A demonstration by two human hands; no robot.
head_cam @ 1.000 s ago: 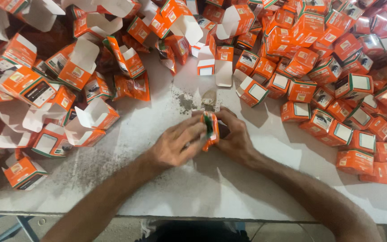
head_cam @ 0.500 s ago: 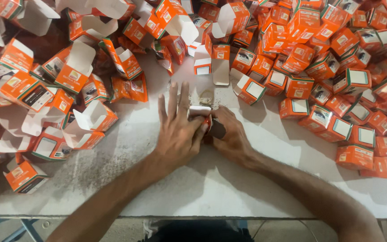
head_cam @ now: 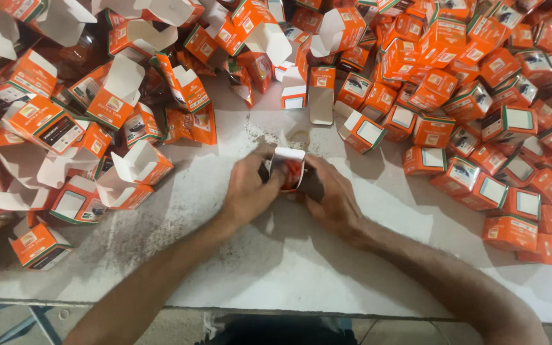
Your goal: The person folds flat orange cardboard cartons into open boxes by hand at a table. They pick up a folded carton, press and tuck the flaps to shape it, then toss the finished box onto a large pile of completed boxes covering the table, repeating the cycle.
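Both hands meet at the middle of a white table [head_cam: 276,275] around one small orange carton [head_cam: 288,168]. Its white top flap stands open and something red shows inside. My left hand [head_cam: 248,189] grips the carton's left side with curled fingers. My right hand [head_cam: 328,197] holds its right side and the underside. The carton rests on or just above the tabletop; I cannot tell which.
Open orange cartons [head_cam: 107,96] with white flaps raised lie heaped at the left and back. Closed orange cartons [head_cam: 480,121] are piled at the right and back right. Flat orange pouches [head_cam: 193,124] lie behind my left hand. The table's front edge [head_cam: 276,312] runs below my forearms.
My left hand, spread flat over the carton half a second ago, has curled round its side. The carton's open end with the white flap has come into view.
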